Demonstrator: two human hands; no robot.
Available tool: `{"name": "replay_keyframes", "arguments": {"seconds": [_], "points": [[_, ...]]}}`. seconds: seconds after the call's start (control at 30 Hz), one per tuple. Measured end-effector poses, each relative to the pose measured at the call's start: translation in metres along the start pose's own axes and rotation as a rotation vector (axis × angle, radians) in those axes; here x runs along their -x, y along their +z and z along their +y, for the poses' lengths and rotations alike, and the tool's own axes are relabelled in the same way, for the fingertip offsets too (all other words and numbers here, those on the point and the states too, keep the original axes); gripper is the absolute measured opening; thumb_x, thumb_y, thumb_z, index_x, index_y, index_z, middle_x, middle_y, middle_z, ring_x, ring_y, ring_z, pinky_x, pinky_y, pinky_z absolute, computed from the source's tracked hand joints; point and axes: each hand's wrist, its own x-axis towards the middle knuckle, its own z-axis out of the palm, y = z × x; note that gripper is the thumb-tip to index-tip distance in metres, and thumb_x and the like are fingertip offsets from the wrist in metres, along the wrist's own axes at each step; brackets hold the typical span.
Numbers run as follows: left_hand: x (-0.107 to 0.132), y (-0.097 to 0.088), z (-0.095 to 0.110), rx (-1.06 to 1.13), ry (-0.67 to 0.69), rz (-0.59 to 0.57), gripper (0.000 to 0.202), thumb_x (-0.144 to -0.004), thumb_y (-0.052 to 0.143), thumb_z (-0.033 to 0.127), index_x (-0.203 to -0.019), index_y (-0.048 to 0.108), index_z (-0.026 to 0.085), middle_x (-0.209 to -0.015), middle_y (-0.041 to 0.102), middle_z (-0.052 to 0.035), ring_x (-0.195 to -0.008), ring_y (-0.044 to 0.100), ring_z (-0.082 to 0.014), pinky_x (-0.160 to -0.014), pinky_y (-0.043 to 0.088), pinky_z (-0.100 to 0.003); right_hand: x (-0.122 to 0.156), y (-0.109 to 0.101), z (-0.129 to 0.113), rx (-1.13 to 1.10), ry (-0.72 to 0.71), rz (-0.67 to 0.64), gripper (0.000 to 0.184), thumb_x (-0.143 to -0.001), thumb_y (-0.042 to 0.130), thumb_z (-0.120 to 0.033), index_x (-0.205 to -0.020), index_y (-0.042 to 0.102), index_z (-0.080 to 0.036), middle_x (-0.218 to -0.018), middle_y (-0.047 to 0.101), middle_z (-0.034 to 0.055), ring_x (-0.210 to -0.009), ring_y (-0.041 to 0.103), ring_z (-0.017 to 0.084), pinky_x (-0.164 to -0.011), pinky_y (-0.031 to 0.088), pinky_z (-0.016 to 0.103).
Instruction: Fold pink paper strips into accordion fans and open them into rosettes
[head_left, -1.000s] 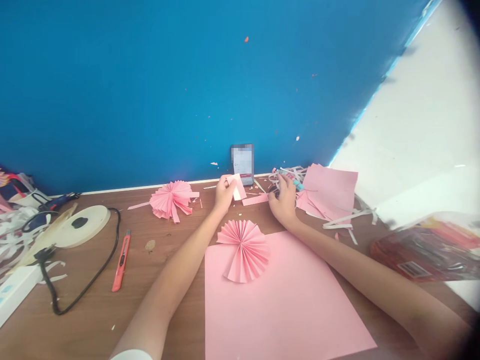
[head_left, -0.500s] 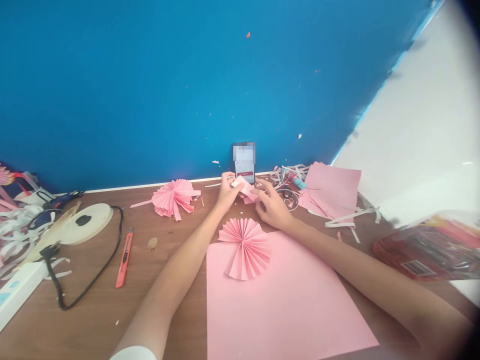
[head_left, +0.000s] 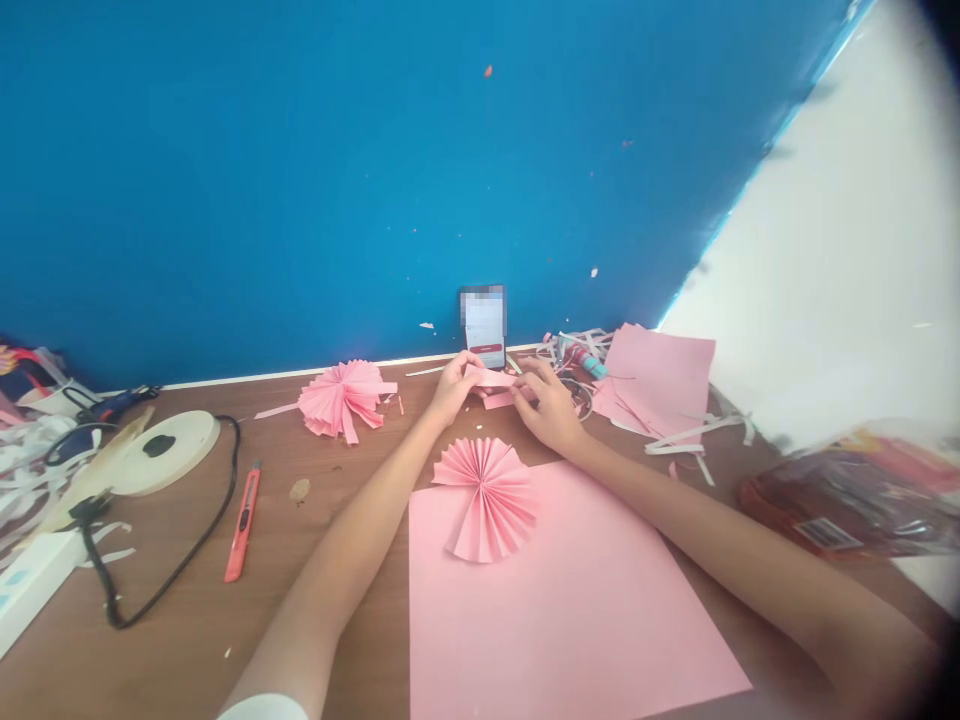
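Between my two hands is a small pink paper strip (head_left: 491, 378), held just in front of a phone (head_left: 484, 325) propped against the wall. My left hand (head_left: 454, 388) pinches the strip's left end. The fingers of my right hand (head_left: 546, 405) are closed at its right end, and another pink piece shows just below. Nearer to me, a pleated pink paper fan (head_left: 486, 500) lies spread over the top left corner of a large pink sheet (head_left: 577, 610). A second pleated pink rosette (head_left: 341, 400) rests on the table left of my hands.
A red box cutter (head_left: 243, 525) lies left of my left forearm. Beyond it are a tape roll (head_left: 176, 452), a black cable and a white power strip (head_left: 37, 580). Pink sheets (head_left: 660, 375), paper scraps and a plastic package (head_left: 855, 500) sit on the right.
The pink strip has turned from tilted to nearly level between my fingers. My left hand has dipped slightly, and the whole view has shifted a little.
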Motion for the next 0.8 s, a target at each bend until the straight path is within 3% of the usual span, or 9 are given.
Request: {"name": "replay_keyframes", "arguments": {"seconds": [0.27, 0.47, 0.6, 0.8], "points": [[0.002, -0.001, 0.001, 0.027, -0.011, -0.054, 0.015, -0.067, 0.052, 0.018, -0.081, 0.046, 0.017, -0.103, 0.061, -0.005, -0.065, 0.06, -0.0107, -0.058, 0.049, -0.024, -0.003, 0.002, 0.007, -0.079, 0.066, 0.014, 0.012, -0.088, 0.045, -0.023, -0.089, 0.056, -0.021, -0.121, 0.054, 0.0132, -0.115, 0.052, 0.024, -0.094, 0.042, 0.041], [0.002, 0.0, 0.001, -0.029, 0.01, -0.143, 0.029, -0.068, 0.051, 0.016, -0.097, 0.056, 0.016, -0.102, 0.064, -0.0073, -0.071, 0.062, -0.014, -0.07, 0.05, -0.029, -0.005, 0.001, 0.009, -0.153, 0.086, 0.013, 0.01, -0.086, 0.046, -0.022, -0.082, 0.055, -0.021, -0.108, 0.062, 0.0096, -0.1, 0.059, 0.021, -0.083, 0.046, 0.036], [0.003, 0.001, 0.003, -0.088, 0.031, -0.193, 0.029, -0.078, 0.053, 0.027, -0.103, 0.06, 0.015, -0.101, 0.065, -0.0091, -0.081, 0.064, -0.0183, -0.077, 0.049, -0.032, -0.005, 0.0, 0.008, -0.141, 0.083, 0.06, 0.011, -0.085, 0.047, -0.022, -0.081, 0.057, -0.021, -0.105, 0.063, 0.0084, -0.1, 0.059, 0.022, -0.085, 0.045, 0.037], [0.008, 0.008, 0.012, -0.375, 0.231, -0.136, 0.032, -0.075, 0.067, 0.034, -0.101, 0.063, 0.016, -0.105, 0.065, -0.0086, -0.101, 0.059, -0.0208, -0.093, 0.043, -0.032, -0.004, -0.005, 0.004, -0.11, 0.091, 0.147, 0.013, -0.088, 0.047, -0.024, -0.088, 0.06, -0.021, -0.105, 0.062, 0.0091, -0.103, 0.057, 0.021, -0.089, 0.044, 0.037]]}}
